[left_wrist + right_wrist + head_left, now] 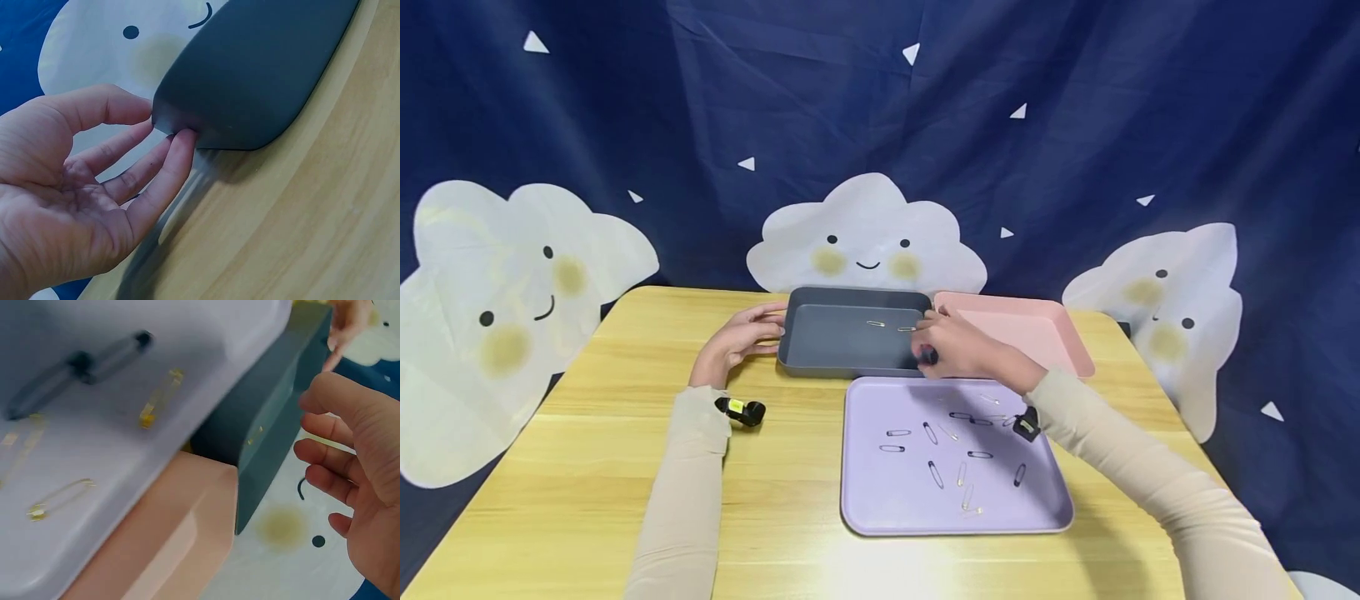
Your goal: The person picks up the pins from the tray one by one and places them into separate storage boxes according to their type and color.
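My left hand rests its fingertips against the outer left wall of a dark grey tray; in the left wrist view, bent and straighter fingers touch that wall. Over the tray's right end hovers my right hand. The right wrist view shows its thumb and fingers loosely bent, nothing visible between them. Two gold safety pins lie in the grey tray, one near the middle, the other beside my right fingertips. A small dark patch by the right hand is unclear.
A lilac tray in front holds several black safety pins and several gold safety pins. Behind my right forearm sits a pink tray, beside the grey one. A blue cloud-print cloth hangs behind the wooden table.
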`<act>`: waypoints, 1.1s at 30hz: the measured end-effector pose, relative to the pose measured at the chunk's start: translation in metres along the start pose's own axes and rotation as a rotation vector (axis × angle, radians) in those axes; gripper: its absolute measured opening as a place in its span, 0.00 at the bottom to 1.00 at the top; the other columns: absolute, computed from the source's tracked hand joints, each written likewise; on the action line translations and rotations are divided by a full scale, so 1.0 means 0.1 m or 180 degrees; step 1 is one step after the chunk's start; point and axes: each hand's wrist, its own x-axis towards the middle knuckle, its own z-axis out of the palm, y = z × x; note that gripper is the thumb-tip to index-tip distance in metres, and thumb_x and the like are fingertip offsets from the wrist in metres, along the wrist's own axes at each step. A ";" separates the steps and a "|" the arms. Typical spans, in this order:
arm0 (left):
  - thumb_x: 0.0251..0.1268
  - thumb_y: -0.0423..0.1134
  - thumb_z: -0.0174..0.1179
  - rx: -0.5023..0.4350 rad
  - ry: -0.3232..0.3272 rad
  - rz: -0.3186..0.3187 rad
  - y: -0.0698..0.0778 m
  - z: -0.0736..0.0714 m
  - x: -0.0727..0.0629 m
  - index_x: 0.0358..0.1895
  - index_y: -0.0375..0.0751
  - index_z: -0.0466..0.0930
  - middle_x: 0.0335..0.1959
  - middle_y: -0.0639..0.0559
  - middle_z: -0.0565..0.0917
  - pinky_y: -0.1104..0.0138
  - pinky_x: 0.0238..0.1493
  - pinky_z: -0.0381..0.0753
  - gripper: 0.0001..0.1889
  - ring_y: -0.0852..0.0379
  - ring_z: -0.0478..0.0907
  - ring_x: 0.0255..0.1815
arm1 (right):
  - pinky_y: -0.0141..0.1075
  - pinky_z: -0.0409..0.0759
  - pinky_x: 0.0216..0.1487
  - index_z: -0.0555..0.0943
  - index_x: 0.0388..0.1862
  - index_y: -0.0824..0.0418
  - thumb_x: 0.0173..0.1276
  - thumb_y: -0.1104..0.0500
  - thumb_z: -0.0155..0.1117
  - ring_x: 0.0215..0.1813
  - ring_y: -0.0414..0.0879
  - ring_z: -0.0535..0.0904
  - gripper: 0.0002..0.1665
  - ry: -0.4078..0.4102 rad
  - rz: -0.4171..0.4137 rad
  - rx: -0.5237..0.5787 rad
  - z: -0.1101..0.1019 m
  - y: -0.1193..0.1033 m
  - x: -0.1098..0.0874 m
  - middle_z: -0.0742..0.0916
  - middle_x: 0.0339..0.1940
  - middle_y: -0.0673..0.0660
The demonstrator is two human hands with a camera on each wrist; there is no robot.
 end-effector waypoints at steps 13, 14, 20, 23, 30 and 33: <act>0.72 0.25 0.52 -0.0014 -0.0032 -0.0034 0.12 0.02 -0.12 0.82 0.39 0.50 0.78 0.32 0.61 0.58 0.61 0.82 0.37 0.50 0.78 0.62 | 0.39 0.61 0.45 0.83 0.26 0.52 0.51 0.49 0.76 0.36 0.41 0.69 0.11 -0.0458 -0.0205 -0.0135 0.02 -0.29 -0.40 0.82 0.26 0.48; 0.72 0.25 0.52 -0.0011 -0.0025 -0.0034 0.12 0.02 -0.12 0.82 0.39 0.50 0.78 0.32 0.61 0.57 0.61 0.82 0.37 0.51 0.79 0.61 | 0.38 0.61 0.44 0.83 0.26 0.53 0.51 0.49 0.76 0.36 0.41 0.70 0.12 -0.0484 -0.0197 -0.0147 0.03 -0.31 -0.42 0.82 0.26 0.48; 0.72 0.25 0.52 0.0026 -0.0039 -0.0008 0.13 0.03 -0.12 0.82 0.39 0.50 0.77 0.31 0.61 0.55 0.63 0.81 0.37 0.51 0.79 0.60 | 0.37 0.63 0.43 0.82 0.26 0.50 0.50 0.44 0.78 0.37 0.41 0.71 0.16 -0.0603 -0.0122 -0.0373 0.12 -0.39 -0.55 0.81 0.27 0.44; 0.73 0.25 0.52 0.0029 -0.0058 0.0007 0.13 0.03 -0.13 0.82 0.39 0.50 0.77 0.31 0.61 0.56 0.63 0.81 0.37 0.49 0.78 0.62 | 0.36 0.65 0.42 0.80 0.25 0.50 0.48 0.42 0.78 0.37 0.41 0.72 0.18 -0.0621 -0.0057 -0.0534 0.18 -0.43 -0.61 0.80 0.28 0.42; 0.74 0.28 0.53 0.0075 -0.0032 0.0051 -0.04 -0.05 0.02 0.82 0.44 0.52 0.77 0.34 0.62 0.58 0.61 0.82 0.37 0.55 0.80 0.58 | 0.41 0.74 0.46 0.79 0.24 0.50 0.49 0.45 0.78 0.35 0.40 0.72 0.17 -0.0743 0.0122 -0.0520 0.29 -0.47 -0.66 0.79 0.26 0.43; 0.73 0.28 0.54 0.0071 -0.0001 0.0054 -0.07 -0.04 0.04 0.82 0.44 0.53 0.77 0.34 0.63 0.62 0.56 0.84 0.37 0.55 0.81 0.57 | 0.42 0.74 0.48 0.77 0.24 0.50 0.48 0.45 0.78 0.35 0.41 0.73 0.18 -0.0692 0.0112 -0.0579 0.33 -0.47 -0.68 0.78 0.26 0.43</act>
